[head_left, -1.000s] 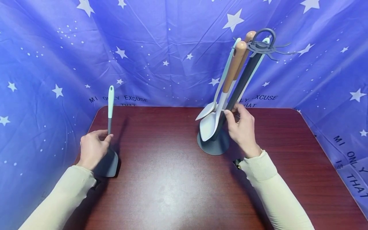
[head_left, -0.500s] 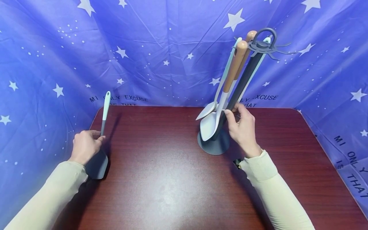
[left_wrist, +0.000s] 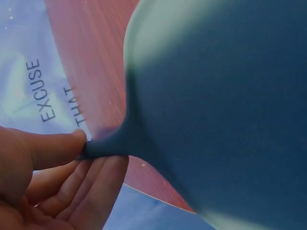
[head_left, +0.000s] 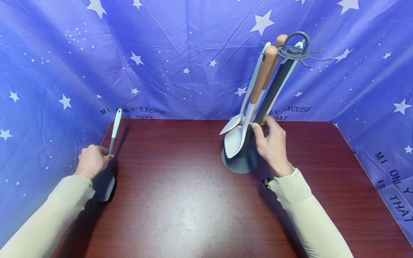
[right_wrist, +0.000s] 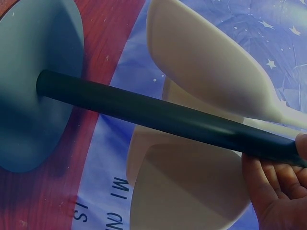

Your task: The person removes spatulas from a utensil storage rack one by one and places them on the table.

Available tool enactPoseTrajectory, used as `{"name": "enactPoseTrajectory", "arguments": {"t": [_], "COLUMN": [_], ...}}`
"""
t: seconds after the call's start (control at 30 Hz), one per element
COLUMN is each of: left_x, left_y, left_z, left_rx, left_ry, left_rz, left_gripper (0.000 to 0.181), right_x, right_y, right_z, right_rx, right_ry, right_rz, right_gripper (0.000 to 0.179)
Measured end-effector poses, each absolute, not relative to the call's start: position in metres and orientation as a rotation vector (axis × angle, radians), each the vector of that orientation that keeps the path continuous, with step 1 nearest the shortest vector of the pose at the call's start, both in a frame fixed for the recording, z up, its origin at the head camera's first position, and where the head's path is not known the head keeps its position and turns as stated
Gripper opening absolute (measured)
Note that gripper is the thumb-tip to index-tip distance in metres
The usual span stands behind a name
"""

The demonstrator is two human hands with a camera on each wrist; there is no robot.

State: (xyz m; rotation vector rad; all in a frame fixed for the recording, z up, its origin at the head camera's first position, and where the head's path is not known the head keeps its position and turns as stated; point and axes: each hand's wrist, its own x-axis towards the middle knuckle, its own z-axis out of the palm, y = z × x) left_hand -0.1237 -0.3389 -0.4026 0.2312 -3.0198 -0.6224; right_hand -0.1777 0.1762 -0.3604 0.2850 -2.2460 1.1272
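A reddish-brown table (head_left: 180,200) fills the lower view, and over it we see a person's two bare hands. At the table's left edge, the left hand (head_left: 93,162) pinches the slim neck of a spatula (head_left: 104,186); up close we find the thumb on one side and the fingers side by side on the other. The spatula's broad dark grey blade points towards us, and its mint handle slants up towards the table's far left corner. We cannot tell whether the blade touches the wood.

Right of the table's middle, nearer the far edge, a dark grey utensil stand (head_left: 272,91) rests on its round base. The right hand (head_left: 272,145) grips its post low down, thumb on one side, fingers bent round the other. From the ring of hooks (head_left: 292,52) on top we see a white turner with a wooden handle (head_left: 235,141), a pale mint-handled utensil (head_left: 231,124) just beside it, a second wooden handle (head_left: 281,38) behind and another mint handle (head_left: 300,45) beyond the post. Cream sleeves (head_left: 48,215) cover both arms. Behind the far edge hangs a blue-violet curtain (head_left: 180,36) with white stars.
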Motion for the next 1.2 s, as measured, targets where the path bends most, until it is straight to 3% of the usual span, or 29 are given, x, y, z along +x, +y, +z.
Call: {"name": "enactPoseTrajectory", "arguments": {"t": [0.33,1.2], "left_x": [-0.129,-0.146], "left_y": [-0.347,-0.354], "left_z": [-0.403,-0.404], "left_rx": [0.2,0.286], "left_ry": [-3.084,-3.298], "left_rz": [-0.594,-0.656], "left_gripper": [0.014,0.016], "right_x": [-0.178,-0.179], "right_y": [0.177,0.176], "right_z": [-0.361,-0.361], "right_rx": [0.297,0.318], "right_ry": [-2.239,-2.23], "right_rz": [1.124,1.115], "right_gripper": [0.015,0.015]}}
